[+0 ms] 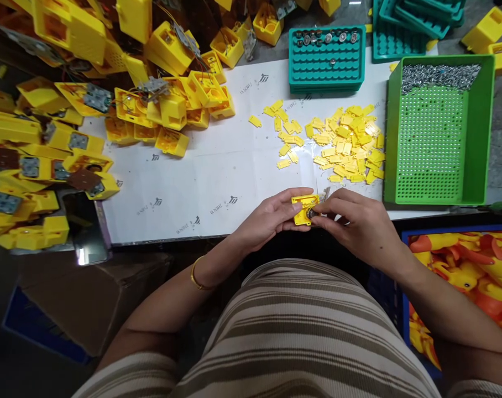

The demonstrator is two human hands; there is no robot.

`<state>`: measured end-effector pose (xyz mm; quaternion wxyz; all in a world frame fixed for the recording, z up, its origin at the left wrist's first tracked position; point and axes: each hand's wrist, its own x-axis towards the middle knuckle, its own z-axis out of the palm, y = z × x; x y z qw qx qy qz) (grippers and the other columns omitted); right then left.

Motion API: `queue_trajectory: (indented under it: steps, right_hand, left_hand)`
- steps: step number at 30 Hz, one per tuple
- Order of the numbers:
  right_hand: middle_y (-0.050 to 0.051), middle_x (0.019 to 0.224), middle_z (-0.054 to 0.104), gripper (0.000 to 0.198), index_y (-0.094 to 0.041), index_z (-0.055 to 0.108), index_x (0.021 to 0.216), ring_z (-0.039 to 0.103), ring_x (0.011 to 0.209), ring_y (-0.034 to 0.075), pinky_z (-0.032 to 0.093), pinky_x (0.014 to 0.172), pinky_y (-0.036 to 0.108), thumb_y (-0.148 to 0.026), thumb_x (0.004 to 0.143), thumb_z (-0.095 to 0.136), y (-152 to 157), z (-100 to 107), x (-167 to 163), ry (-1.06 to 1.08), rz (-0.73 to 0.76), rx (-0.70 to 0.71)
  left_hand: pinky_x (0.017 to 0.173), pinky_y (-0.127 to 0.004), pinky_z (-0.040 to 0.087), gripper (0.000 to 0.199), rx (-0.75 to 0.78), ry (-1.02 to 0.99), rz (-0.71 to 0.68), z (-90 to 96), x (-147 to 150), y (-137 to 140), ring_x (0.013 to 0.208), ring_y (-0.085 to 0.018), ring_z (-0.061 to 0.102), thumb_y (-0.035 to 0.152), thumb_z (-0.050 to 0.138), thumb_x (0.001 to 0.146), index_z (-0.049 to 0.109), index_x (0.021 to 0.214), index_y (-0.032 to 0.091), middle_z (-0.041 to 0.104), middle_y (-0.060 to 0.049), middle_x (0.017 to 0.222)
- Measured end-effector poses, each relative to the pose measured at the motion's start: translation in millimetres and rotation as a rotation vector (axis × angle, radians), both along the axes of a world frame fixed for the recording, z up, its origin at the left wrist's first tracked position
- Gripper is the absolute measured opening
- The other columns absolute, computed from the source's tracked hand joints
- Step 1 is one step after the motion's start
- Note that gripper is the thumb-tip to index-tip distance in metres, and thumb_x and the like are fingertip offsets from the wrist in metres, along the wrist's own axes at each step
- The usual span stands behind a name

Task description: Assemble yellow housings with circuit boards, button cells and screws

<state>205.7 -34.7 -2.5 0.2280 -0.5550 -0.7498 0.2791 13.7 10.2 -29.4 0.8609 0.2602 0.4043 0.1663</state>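
Observation:
My left hand (pixel 271 215) holds a small yellow plastic housing (pixel 299 216) at the table's front edge, thumb on its face and fingers behind. The open side of the housing faces up toward me. The thumb and fingers of my right hand (pixel 353 221) are closed on a small round dark-silver piece, which looks like a button cell (pixel 311 213), at the right part of the housing. My fingertips partly cover it, so how deep it sits cannot be told. A greyish piece (pixel 325 193) sticks out behind the right fingers.
Loose yellow covers (pixel 350 143) lie beyond my hands. Behind them, a teal tray (pixel 328 69) carries several round silver pieces. A green basket (pixel 439 196) with screws stands right. Yellow housings (pixel 172 113) with wires pile up left, near a phone (pixel 89 243). Yellow-orange toys (pixel 475 271) fill a blue crate.

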Motion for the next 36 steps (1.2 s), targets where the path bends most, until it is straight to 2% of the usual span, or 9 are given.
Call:
queue_trajectory:
  steps: [5, 10, 17, 21, 24, 28, 31, 34, 36]
  right_hand:
    - [0.005, 0.082, 0.066, 0.012, -0.019, 0.07, 0.084, 0.061, 0.07, 0.016, 0.036, 0.056, 0.027, -0.026, 0.088, 0.06, 7, 5, -1, -0.219, 0.098, -0.125]
    - [0.005, 0.081, 0.065, 0.009, -0.019, 0.069, 0.084, 0.06, 0.069, 0.016, 0.031, 0.054, 0.028, -0.024, 0.086, 0.062, 14, 5, -4, -0.286, 0.136, -0.17]
    - [0.0, 0.073, 0.064, 0.011, -0.019, 0.066, 0.076, 0.058, 0.063, 0.013, 0.037, 0.056, 0.025, -0.028, 0.082, 0.07, 10, -6, 1, -0.084, 0.019, -0.128]
    - [0.005, 0.089, 0.069, 0.015, -0.02, 0.067, 0.095, 0.064, 0.074, 0.015, 0.046, 0.064, 0.026, -0.027, 0.092, 0.054, -7, -7, -1, -0.044, 0.032, -0.055]
    - [0.007, 0.1, 0.07, 0.022, -0.021, 0.063, 0.109, 0.067, 0.084, 0.017, 0.052, 0.073, 0.028, -0.019, 0.093, 0.048, -18, -5, -1, 0.051, 0.057, -0.049]
    - [0.004, 0.091, 0.071, 0.02, -0.02, 0.063, 0.104, 0.067, 0.074, 0.013, 0.054, 0.068, 0.024, -0.015, 0.089, 0.051, -22, -7, 3, 0.291, -0.183, -0.049]
    - [0.001, 0.08, 0.068, 0.032, -0.02, 0.059, 0.117, 0.061, 0.058, 0.01, 0.051, 0.056, 0.023, -0.015, 0.087, 0.051, -17, -12, 7, 0.403, -0.352, -0.156]
    - [-0.002, 0.075, 0.066, 0.057, -0.02, 0.042, 0.138, 0.056, 0.053, 0.01, 0.048, 0.05, 0.022, -0.012, 0.082, 0.048, -9, -18, 10, 0.446, -0.255, -0.318]
    - [-0.002, 0.072, 0.066, 0.057, -0.019, 0.045, 0.138, 0.058, 0.055, 0.01, 0.049, 0.053, 0.023, -0.01, 0.081, 0.043, -4, -22, 9, 0.466, -0.151, -0.395]
  left_hand:
    - [0.08, -0.028, 0.058, 0.037, 0.08, 0.066, -0.056, 2.5, 2, -2, 0.092, -0.015, 0.066, 0.024, 0.061, 0.085, 0.059, 0.122, 0.021, 0.065, -0.005, 0.105]
    - [0.079, -0.029, 0.058, 0.039, 0.139, 0.102, -0.072, 4.0, 5, -4, 0.092, -0.015, 0.064, 0.023, 0.06, 0.085, 0.058, 0.123, 0.019, 0.064, -0.007, 0.111]
    - [0.075, -0.026, 0.057, 0.039, 0.056, 0.067, -0.006, 1.0, 3, 0, 0.083, -0.012, 0.066, 0.016, 0.061, 0.079, 0.061, 0.118, 0.018, 0.068, -0.004, 0.101]
    - [0.072, -0.027, 0.057, 0.036, -0.068, 0.002, 0.054, -3.2, 4, 0, 0.084, -0.014, 0.066, 0.013, 0.063, 0.074, 0.061, 0.11, 0.018, 0.067, -0.005, 0.102]
    - [0.076, -0.026, 0.056, 0.038, -0.047, -0.028, 0.058, -3.3, 7, 0, 0.081, -0.011, 0.066, 0.011, 0.071, 0.07, 0.056, 0.104, 0.019, 0.067, -0.001, 0.094]
    - [0.07, -0.023, 0.055, 0.045, 0.038, -0.035, -0.005, -3.1, 7, 1, 0.074, -0.011, 0.068, 0.014, 0.077, 0.068, 0.05, 0.104, 0.021, 0.068, 0.001, 0.086]
    - [0.064, -0.022, 0.055, 0.048, 0.041, 0.0, -0.04, -5.0, 6, -1, 0.069, -0.013, 0.07, 0.02, 0.077, 0.07, 0.049, 0.109, 0.02, 0.07, -0.002, 0.088]
    - [0.056, -0.02, 0.053, 0.05, 0.063, 0.049, -0.045, -6.8, 6, -4, 0.061, -0.012, 0.069, 0.024, 0.078, 0.069, 0.05, 0.11, 0.017, 0.071, -0.003, 0.083]
    - [0.055, -0.019, 0.053, 0.049, 0.098, 0.059, -0.044, -6.6, 6, -6, 0.059, -0.011, 0.068, 0.024, 0.078, 0.069, 0.051, 0.109, 0.016, 0.07, -0.002, 0.081]
